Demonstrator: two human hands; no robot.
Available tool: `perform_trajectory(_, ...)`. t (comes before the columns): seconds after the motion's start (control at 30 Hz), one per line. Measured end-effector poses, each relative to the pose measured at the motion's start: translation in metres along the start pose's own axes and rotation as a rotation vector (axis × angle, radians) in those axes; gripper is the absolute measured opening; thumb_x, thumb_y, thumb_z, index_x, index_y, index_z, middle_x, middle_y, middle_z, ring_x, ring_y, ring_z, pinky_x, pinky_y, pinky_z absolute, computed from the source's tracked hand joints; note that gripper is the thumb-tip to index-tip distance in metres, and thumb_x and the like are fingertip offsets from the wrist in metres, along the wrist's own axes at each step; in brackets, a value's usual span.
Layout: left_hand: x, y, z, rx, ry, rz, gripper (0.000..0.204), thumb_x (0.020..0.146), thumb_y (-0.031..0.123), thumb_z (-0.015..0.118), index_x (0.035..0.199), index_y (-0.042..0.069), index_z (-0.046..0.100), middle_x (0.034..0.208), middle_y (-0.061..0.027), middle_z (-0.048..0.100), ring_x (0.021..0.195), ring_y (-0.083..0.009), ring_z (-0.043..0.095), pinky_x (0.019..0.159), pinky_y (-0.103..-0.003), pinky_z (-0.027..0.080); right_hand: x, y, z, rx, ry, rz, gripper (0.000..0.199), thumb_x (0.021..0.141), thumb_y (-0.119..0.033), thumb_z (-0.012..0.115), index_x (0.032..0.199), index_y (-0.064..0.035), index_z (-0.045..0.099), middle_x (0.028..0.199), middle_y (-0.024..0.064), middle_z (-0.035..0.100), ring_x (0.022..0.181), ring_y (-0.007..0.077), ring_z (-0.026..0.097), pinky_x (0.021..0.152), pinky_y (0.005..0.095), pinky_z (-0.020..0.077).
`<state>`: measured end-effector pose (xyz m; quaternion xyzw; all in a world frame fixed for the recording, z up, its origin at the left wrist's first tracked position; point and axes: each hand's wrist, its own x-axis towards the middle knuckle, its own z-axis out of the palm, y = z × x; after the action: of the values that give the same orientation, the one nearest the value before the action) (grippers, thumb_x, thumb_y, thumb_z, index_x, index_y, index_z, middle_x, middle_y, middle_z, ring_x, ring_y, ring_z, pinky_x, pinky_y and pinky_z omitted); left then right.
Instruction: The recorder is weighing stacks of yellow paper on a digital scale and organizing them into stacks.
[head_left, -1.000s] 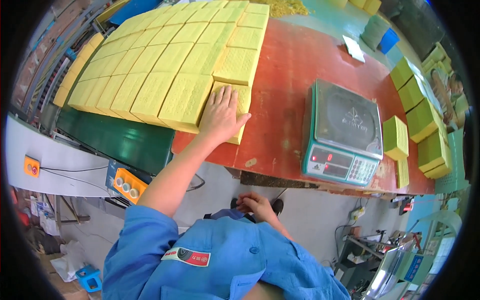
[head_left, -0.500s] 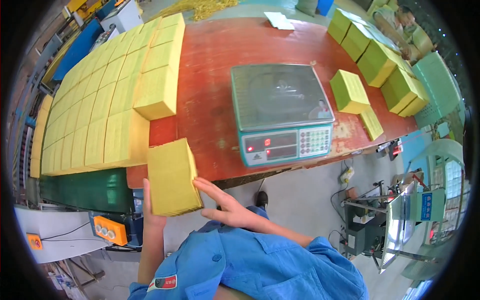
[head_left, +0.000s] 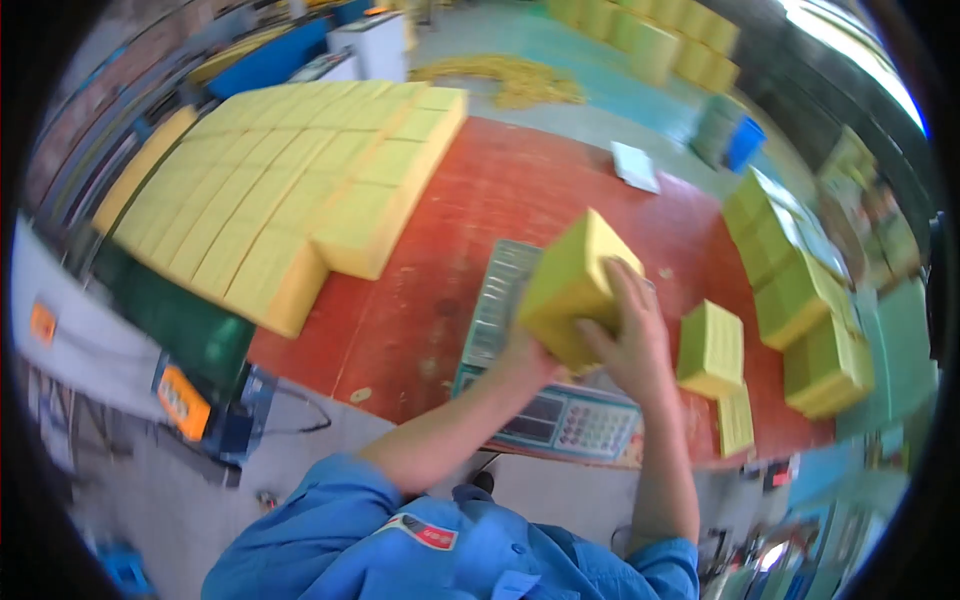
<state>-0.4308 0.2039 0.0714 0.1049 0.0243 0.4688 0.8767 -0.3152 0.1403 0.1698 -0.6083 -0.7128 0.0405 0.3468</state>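
Note:
A block of yellow paper (head_left: 570, 280) is held in both hands, tilted, over the weighing plate of the teal digital scale (head_left: 495, 300). My left hand (head_left: 530, 352) grips its lower near side, its fingers partly hidden beneath. Against the right side presses my right hand (head_left: 632, 330), thumb and fingers apart around the paper. The block covers much of the plate, and I cannot tell whether it touches it. Below my hands shows the scale's keypad (head_left: 597, 425).
Rows of yellow paper blocks (head_left: 250, 200) fill the left of the red table (head_left: 420, 300). To the right are a single block (head_left: 712, 340), a thinner paper stack (head_left: 735, 420) and several piled blocks (head_left: 800, 290). White sheets (head_left: 634, 166) lie at the far edge. A person (head_left: 875, 225) is at the right.
The yellow paper block has moved from the table's near left edge to above the scale, carried in both hands. The view has turned, so the table appears shifted.

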Motion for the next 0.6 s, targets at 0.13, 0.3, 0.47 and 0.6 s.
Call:
perform_trajectory(0.13, -0.036, -0.001, 0.005, 0.016, 0.306, -0.163, 0.065, 0.1, 0.055, 0.035, 0.137, 0.002, 0.045, 0.132, -0.0165, 0.055, 0.119, -0.0309, 0.057, 0.106, -0.045, 0.042, -0.001, 0.028, -0.014, -0.046, -0.037, -0.046, 0.072, 0.068, -0.008, 0.077, 0.135, -0.0037, 0.051, 0.139, 0.021, 0.048, 0.131, 0.0406, 0.043, 0.108, 0.0459, 0.0375)
perform_trajectory(0.3, -0.079, 0.124, -0.004, 1.049, 0.455, -0.099, 0.058, 0.097, 0.05, 0.05, 0.119, -0.003, 0.061, 0.108, -0.0185, 0.068, 0.101, -0.0298, 0.066, 0.089, -0.04, 0.052, -0.006, 0.021, 0.008, -0.214, -0.146, -0.108, 0.072, 0.067, -0.012, 0.079, 0.134, -0.0098, 0.053, 0.144, 0.0151, 0.046, 0.137, 0.0389, 0.036, 0.109, 0.0531, 0.0327)
perform_trajectory(0.47, -0.015, 0.271, -0.06, 2.804, 0.795, 0.578, 0.076, 0.087, 0.052, 0.062, 0.137, -0.002, 0.046, 0.145, -0.0244, 0.043, 0.136, -0.0346, 0.039, 0.112, -0.042, 0.033, -0.006, -0.004, 0.002, -0.268, -0.171, -0.114, 0.073, 0.067, -0.013, 0.079, 0.134, -0.0094, 0.052, 0.144, 0.0156, 0.044, 0.137, 0.0406, 0.034, 0.111, 0.054, 0.0274)
perform_trajectory(0.6, 0.013, 0.302, -0.071, 2.8, 0.737, 0.068, 0.091, 0.081, 0.055, 0.065, 0.143, -0.004, 0.035, 0.152, -0.0249, 0.03, 0.143, -0.0371, 0.026, 0.118, -0.041, 0.022, -0.024, -0.04, -0.016, -0.284, -0.06, -0.028, 0.064, 0.072, -0.012, 0.074, 0.132, -0.0056, 0.053, 0.141, 0.0164, 0.048, 0.136, 0.041, 0.036, 0.111, 0.0529, 0.0278)
